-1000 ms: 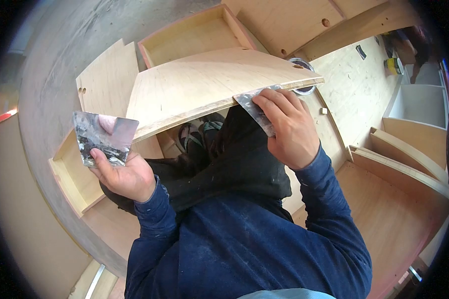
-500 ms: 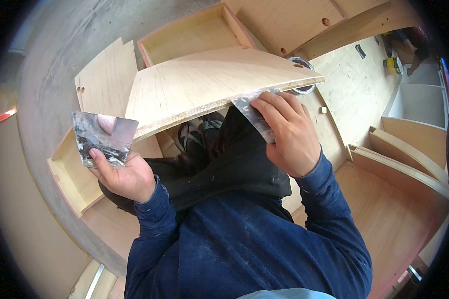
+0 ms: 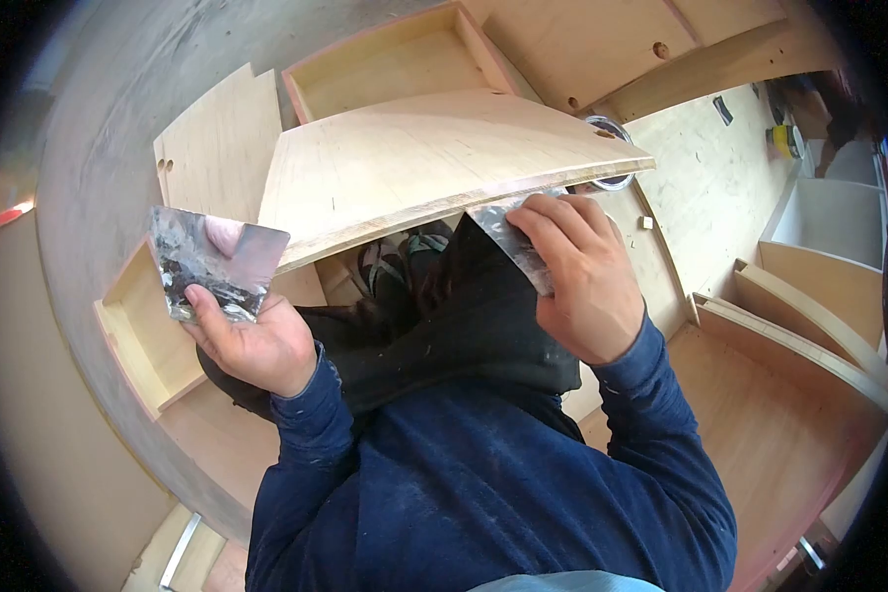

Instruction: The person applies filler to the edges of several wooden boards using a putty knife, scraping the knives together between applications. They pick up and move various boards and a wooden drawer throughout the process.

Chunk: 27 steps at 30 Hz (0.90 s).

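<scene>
My left hand (image 3: 261, 340) holds up a flat metal scraper blade (image 3: 175, 247), thumb pressed across its face and fingers behind. Pale and dark smears cover this blade, and a rounded pinkish patch shows near its top. My right hand (image 3: 594, 281) grips a second metal scraper (image 3: 511, 235), also smeared, with the fingers laid over its face. Its upper edge is right at the front edge of a pale plywood panel (image 3: 414, 153). That panel lies across in front of my knees, layered edge toward me.
An open tin (image 3: 614, 182) shows behind the panel's right end. Around stand an open wooden drawer box (image 3: 296, 99), another plywood piece (image 3: 222, 148) and curved boards (image 3: 799, 350). A yellow-and-black tub (image 3: 785, 141) is at the far right, near a person's limb (image 3: 839, 138).
The view has shifted slightly, so most things sit a little further right. The left blade is turned a bit; the right scraper stays by the panel's front edge. Both grips are unchanged.
</scene>
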{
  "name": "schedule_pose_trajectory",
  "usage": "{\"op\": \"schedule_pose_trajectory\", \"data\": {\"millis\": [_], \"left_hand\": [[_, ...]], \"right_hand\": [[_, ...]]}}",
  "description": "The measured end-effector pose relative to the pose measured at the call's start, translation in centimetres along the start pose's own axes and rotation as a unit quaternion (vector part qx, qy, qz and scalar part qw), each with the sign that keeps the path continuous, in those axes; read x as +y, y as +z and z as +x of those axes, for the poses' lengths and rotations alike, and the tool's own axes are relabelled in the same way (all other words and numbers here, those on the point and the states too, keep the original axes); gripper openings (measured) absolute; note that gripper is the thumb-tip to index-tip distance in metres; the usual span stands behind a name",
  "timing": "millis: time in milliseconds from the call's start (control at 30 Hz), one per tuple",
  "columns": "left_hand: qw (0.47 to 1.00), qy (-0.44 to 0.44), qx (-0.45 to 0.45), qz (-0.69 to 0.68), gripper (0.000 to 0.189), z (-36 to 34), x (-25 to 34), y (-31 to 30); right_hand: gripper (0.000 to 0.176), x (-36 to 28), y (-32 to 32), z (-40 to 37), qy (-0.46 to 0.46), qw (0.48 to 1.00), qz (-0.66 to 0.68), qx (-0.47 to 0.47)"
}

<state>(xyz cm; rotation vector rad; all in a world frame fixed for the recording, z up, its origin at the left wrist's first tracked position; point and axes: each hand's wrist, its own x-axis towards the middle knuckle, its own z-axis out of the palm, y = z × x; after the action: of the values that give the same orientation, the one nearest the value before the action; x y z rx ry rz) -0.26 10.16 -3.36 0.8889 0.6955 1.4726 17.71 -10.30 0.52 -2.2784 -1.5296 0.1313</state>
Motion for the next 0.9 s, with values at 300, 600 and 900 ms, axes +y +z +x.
{"op": "schedule_pose_trajectory", "data": {"millis": [300, 600, 900], "left_hand": [[0.999, -0.007, 0.039, -0.014, 0.043, 0.0, -0.1, -0.4], [1.0, -0.007, 0.015, 0.009, 0.05, -0.2, -0.3, 0.1], [0.997, 0.055, 0.035, 0.047, 0.038, 0.0, -1.0, -0.7]], "right_hand": [[0.063, -0.3, 0.6, 0.8, 0.018, 1.0, 0.014, 0.003], [0.062, -1.1, -0.4, 0.4, 0.002, 1.0, 0.017, -0.017], [0.059, -2.2, 0.8, 1.8, -0.018, 1.0, 0.01, 0.005]]}}
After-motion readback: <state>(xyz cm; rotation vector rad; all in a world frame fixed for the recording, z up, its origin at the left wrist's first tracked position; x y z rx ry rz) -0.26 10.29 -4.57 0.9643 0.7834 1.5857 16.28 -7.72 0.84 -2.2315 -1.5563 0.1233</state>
